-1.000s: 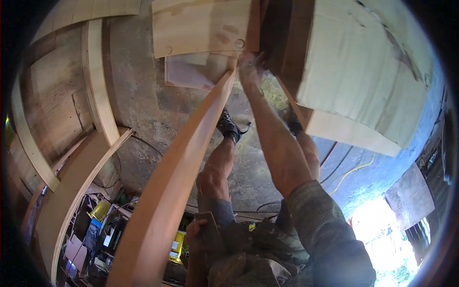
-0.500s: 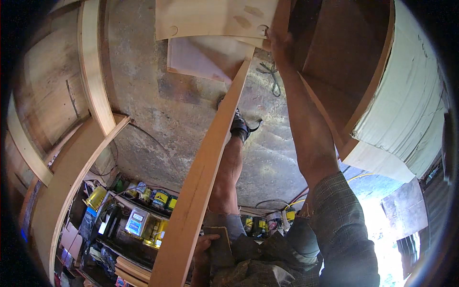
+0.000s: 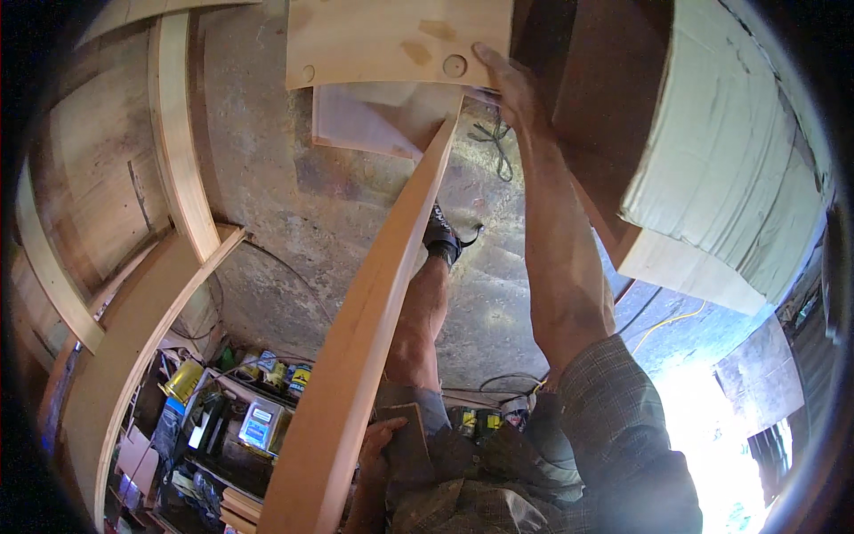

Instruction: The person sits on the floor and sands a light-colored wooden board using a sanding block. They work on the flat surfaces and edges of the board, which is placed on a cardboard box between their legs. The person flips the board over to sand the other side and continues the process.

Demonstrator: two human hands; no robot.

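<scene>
My right hand reaches far forward and grips the near right corner of a pale wooden cabinet door. Its thumb lies on the face beside a round hinge hole, with the other fingers partly hidden. A second round hole shows near the door's left corner. Low in the view, my left hand is closed on a flat, dark brown rectangular piece, held close to my lap. Between the hands a long wooden board slants, its far end meeting the door's near edge.
Another panel lies beyond the board on the concrete floor. A wooden frame stands at left, above shelves of cans and containers. A cardboard-covered cabinet stands at right. A dark cord lies on the floor.
The cabinet door's near edge sits slightly lower in view. My right thumb has come over onto its face by the hole. The left hand keeps its hold on the dark piece.
</scene>
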